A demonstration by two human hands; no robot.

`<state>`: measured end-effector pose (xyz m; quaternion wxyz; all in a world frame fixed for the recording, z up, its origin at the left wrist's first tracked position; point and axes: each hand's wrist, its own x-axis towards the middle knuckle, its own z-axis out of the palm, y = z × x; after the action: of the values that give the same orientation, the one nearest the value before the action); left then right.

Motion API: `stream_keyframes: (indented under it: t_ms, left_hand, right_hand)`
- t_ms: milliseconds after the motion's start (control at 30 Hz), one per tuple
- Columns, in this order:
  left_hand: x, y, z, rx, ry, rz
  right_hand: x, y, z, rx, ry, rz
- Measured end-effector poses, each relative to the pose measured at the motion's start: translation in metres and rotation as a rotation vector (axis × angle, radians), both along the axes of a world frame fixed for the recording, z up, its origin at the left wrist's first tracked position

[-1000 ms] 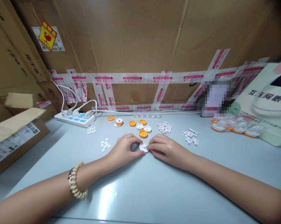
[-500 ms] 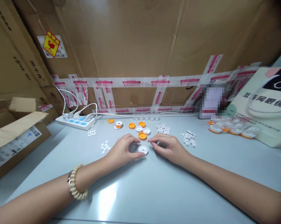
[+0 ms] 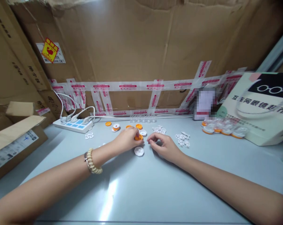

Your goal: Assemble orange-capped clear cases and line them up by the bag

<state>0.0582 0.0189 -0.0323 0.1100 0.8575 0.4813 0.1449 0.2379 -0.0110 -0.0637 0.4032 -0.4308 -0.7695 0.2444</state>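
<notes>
My left hand point(image 3: 127, 138), wearing a beaded bracelet point(image 3: 92, 161) at the wrist, has its fingers closed on the rim of an orange round plastic cap point(image 3: 138, 137). Just below it, a white round part point(image 3: 139, 151) lies on the table, apart from both hands. To the right, my right hand point(image 3: 162, 145) rests with curled fingers, thumb close to the fingertips; whether something small is between them is hidden. Behind the hands are another orange cap point(image 3: 139, 126) and a white cap point(image 3: 143, 133). My left hand partly covers a further orange cap.
White cut-out pieces point(image 3: 159, 129) and more white pieces point(image 3: 183, 139) lie right of centre. Clear cups point(image 3: 143, 119) line the back. Orange-based units point(image 3: 226, 128) sit by a paper bag point(image 3: 261, 106). A power strip point(image 3: 73, 124) and an open carton point(image 3: 17, 140) stand left.
My left hand has left the white round part and moved up to the orange cap, closing on it. My right hand stays nearly in place, fingers curled. The view has shifted slightly.
</notes>
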Motion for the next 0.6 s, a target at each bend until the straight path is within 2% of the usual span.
stream_keyframes:
  t_ms: [100, 167, 233, 333, 400, 500, 600]
  left_hand:
    - [0.008, 0.002, -0.002, 0.004, 0.014, -0.006]
    - [0.005, 0.004, 0.001, -0.059, -0.029, -0.027]
    - [-0.004, 0.005, 0.008, -0.27, -0.209, -0.077]
    - [-0.025, 0.003, 0.019, -0.713, -0.591, -0.192]
    - [-0.039, -0.002, 0.023, -0.848, -0.694, -0.223]
    - [-0.054, -0.011, 0.021, -0.881, -0.717, -0.176]
    - [-0.059, -0.018, 0.015, -0.834, -0.707, -0.128]
  right_hand:
    - [0.001, 0.0, 0.0, 0.0, -0.002, 0.004]
    - [0.001, -0.001, 0.001, 0.001, 0.002, 0.006]
    - [0.002, -0.001, 0.002, 0.007, 0.004, 0.009]
    - [0.003, -0.002, 0.004, 0.014, -0.006, 0.025]
    - [0.002, -0.002, 0.004, 0.015, -0.012, 0.052]
    - [0.001, -0.003, 0.002, 0.018, -0.04, 0.127]
    - [-0.002, -0.004, 0.002, 0.043, -0.15, 0.189]
